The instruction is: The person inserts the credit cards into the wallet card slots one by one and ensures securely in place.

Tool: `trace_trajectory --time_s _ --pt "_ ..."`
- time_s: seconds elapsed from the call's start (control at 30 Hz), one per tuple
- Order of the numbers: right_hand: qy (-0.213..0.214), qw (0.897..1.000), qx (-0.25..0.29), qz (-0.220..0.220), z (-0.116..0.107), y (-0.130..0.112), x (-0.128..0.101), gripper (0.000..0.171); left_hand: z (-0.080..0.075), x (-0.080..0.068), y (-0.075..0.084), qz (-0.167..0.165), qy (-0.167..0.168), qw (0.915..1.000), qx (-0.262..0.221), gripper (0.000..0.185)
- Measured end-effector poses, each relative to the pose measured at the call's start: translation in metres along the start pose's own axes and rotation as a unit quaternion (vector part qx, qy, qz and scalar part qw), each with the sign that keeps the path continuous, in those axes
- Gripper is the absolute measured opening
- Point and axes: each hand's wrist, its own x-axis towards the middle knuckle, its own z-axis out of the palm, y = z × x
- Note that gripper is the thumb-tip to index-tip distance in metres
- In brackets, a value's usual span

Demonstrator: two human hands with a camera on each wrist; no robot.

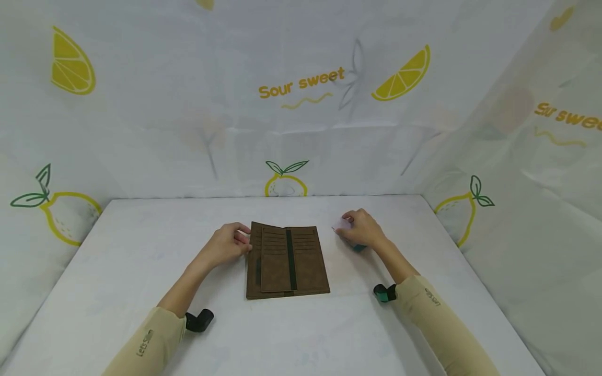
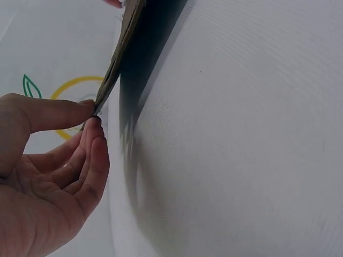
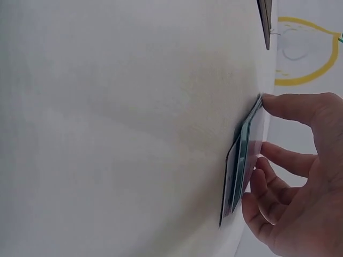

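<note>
An open brown wallet [image 1: 312, 266] with rows of card slots and a dark band lies in the middle of the white table. My left hand [image 1: 227, 244] pinches its left edge between thumb and fingers. In the left wrist view that wallet edge [image 2: 115, 64] is tilted up off the table. Right of the wallet, my right hand [image 1: 362, 230] holds a top card from a small stack of cards [image 3: 242, 155], thumb at one end and curled fingers along the card's face. The cards are partly fanned, some with blue-green edges. The hand hides most of the stack in the head view.
The white table [image 1: 291, 339] meets a lemon-print cloth [image 1: 197, 156] at its back edge, and the same cloth hangs on the right. A small black camera [image 1: 199, 320] is strapped at the left wrist, another black-and-green one [image 1: 384, 293] at the right.
</note>
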Motion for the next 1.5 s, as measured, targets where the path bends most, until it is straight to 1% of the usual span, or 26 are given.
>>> trace_trajectory --time_s 0.13,0.3,0.37,0.43,0.53,0.6,0.67,0.83,0.93,1.2,1.4,1.5 --pt "-0.01 0.999 0.032 0.007 -0.001 0.006 0.001 0.056 0.0 -0.001 0.003 0.002 0.001 1.0 0.003 0.039" --pt "-0.002 0.997 0.08 0.01 -0.003 0.012 0.003 0.057 -0.001 0.0 0.006 0.005 0.002 1.0 0.003 0.039" --pt "0.002 0.995 0.097 0.011 -0.005 0.014 0.004 0.053 0.0 0.001 0.006 0.006 0.002 1.0 0.004 0.039" --pt "0.003 0.993 0.114 0.011 -0.008 0.016 0.004 0.046 0.0 0.001 0.006 0.007 0.002 1.0 0.005 0.039" --pt "-0.003 0.99 0.137 0.006 -0.011 0.019 0.005 0.036 0.0 0.001 0.006 0.006 0.002 1.0 0.006 0.039" --pt "-0.009 0.988 0.156 0.007 -0.013 0.019 0.005 0.034 0.0 0.001 0.006 0.005 0.002 1.0 0.005 0.039" --pt "-0.015 0.984 0.177 0.016 -0.015 0.017 0.005 0.033 0.0 0.001 0.006 0.005 0.002 1.0 0.003 0.039" --pt "-0.026 0.972 0.23 0.041 -0.019 0.001 0.003 0.036 -0.001 0.0 0.007 0.005 0.003 1.0 -0.008 0.039" --pt "-0.029 0.966 0.254 0.042 -0.018 -0.008 0.004 0.037 0.001 0.001 0.007 0.003 0.006 0.9998 -0.019 0.039" --pt "-0.022 0.959 0.274 0.065 -0.008 -0.024 0.009 0.034 0.005 0.0 0.007 -0.002 0.017 0.9997 -0.019 0.04" --pt "-0.015 0.956 0.288 0.05 0.0 -0.032 0.013 0.034 0.005 -0.001 0.008 -0.005 0.022 0.9994 -0.027 0.041" --pt "-0.016 0.953 0.3 0.043 0.003 -0.036 0.015 0.034 0.005 -0.003 0.008 -0.007 0.027 0.9993 -0.026 0.042"
